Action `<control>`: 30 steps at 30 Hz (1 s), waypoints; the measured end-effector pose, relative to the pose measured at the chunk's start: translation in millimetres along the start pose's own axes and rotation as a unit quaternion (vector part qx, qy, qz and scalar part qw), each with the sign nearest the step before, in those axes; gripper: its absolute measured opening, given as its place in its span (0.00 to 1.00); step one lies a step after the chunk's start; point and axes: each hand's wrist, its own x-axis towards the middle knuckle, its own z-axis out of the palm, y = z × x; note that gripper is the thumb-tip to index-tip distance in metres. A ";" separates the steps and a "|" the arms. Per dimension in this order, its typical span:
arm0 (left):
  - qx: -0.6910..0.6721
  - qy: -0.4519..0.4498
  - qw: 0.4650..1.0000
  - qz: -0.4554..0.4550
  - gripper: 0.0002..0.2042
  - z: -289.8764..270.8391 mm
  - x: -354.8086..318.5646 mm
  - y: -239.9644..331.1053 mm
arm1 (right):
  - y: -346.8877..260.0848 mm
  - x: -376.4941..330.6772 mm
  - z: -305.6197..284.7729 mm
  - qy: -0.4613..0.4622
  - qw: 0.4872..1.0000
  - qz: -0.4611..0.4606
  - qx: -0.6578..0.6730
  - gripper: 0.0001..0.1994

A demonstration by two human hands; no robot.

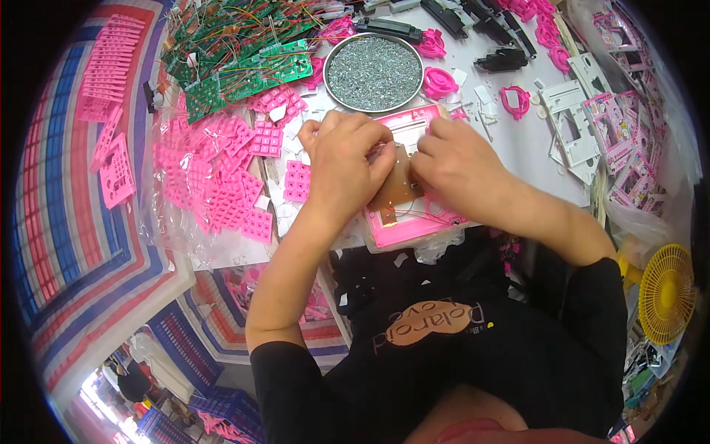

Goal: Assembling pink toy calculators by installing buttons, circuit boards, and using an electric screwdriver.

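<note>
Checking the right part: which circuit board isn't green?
The brown circuit board, between the left hand and right hand; the green boards lie piled at upper left.

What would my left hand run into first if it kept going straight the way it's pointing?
Following the line of your forearm and knuckles, your left hand would probably meet the round tray first, though its height is unclear, so it might pass over the rim.

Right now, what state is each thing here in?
Left hand: curled
Right hand: curled
Brown board: over the pink case, between the hands
Pink case: open
Round dish: filled with small metal pieces
Green boards: piled
Pink keypads: heaped
Yellow fan: cannot tell if spinning
</note>
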 end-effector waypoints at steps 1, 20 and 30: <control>0.002 -0.011 1.000 0.018 0.03 -1.4 3.8 0.9 | -2.6 -6.9 0.0 -0.026 1.000 0.014 -0.001 0.05; 0.069 -0.172 0.955 0.233 0.03 5.7 36.7 9.5 | -7.5 -14.2 -2.0 0.070 0.991 0.113 -0.012 0.04; 0.026 -0.186 0.972 0.144 0.05 11.1 27.1 11.4 | -5.9 -16.8 -2.9 0.025 0.992 0.123 0.023 0.05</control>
